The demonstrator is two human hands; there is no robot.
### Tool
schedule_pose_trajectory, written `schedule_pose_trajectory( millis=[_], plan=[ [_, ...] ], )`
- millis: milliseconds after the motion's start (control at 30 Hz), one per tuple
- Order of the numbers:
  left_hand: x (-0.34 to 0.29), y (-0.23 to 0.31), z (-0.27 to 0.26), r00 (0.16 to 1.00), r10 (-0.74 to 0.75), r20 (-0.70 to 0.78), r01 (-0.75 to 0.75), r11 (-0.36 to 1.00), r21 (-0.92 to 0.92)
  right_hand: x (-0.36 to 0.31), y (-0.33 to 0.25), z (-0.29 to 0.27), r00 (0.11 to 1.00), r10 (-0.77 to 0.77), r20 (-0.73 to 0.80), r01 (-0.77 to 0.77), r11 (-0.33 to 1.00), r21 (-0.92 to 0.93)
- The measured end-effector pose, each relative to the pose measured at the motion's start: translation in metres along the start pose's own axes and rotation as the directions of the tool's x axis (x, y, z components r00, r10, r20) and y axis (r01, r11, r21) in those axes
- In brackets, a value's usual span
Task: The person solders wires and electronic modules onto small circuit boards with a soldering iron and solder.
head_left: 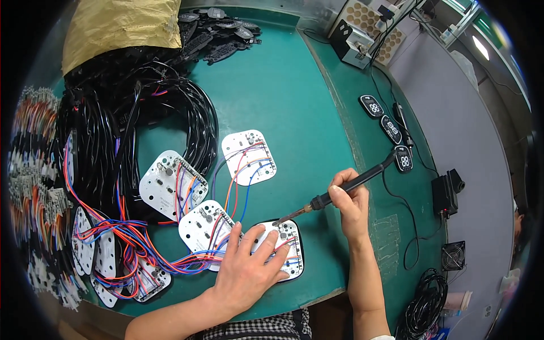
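My left hand [245,279] lies with fingers spread over a white circuit board [290,231] near the table's front edge, holding it down. The board sits on a dark-edged piece and has coloured wires along its right side. In my right hand [352,211] is a black soldering iron [362,179], its tip pointing left and meeting the board's upper edge beside my left fingertips. Whether the tip touches metal there is too small to tell. Another white board [195,229] rests just left of my left hand, partly under a bundle of red, blue and purple wires [127,228].
More wired boards [245,141] lie farther back on the green table [283,73]. Coiled black cables [205,110] and stripped wire ends [39,198] crowd the left. Black plastic parts [224,34] are piled behind. On the right are oval control panels [391,129], a black box [445,192] and a fan [453,256].
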State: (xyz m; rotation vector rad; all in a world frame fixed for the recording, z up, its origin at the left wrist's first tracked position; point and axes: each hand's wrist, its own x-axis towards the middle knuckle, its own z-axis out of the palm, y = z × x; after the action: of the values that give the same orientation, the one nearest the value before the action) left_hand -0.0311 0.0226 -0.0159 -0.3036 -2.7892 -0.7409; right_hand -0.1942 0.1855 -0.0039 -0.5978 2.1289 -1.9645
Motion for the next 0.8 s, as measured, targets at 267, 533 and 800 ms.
schedule_pose_trajectory(
  millis=[267, 533, 800],
  plan=[
    [-0.0005, -0.0002, -0.0001, 1.0, -0.003, 0.001, 0.003, 1.0, -0.006, -0.0007, -0.0038, 0.0029, 1.0, -0.003, -0.002, 0.003, 1.0, 0.001],
    [0.0014, -0.001, 0.0003, 1.0, 0.003, -0.007, -0.003, 1.0, -0.005, 0.0003, -0.0048, 0.0031, 1.0, -0.008, -0.006, 0.008, 1.0, -0.008],
    [-0.0003, -0.0013, 0.0006, 1.0, 0.013, -0.019, -0.013, 1.0, -0.016, -0.0016, -0.0054, 0.0025, 1.0, -0.021, -0.008, 0.021, 1.0, -0.005]
  ],
)
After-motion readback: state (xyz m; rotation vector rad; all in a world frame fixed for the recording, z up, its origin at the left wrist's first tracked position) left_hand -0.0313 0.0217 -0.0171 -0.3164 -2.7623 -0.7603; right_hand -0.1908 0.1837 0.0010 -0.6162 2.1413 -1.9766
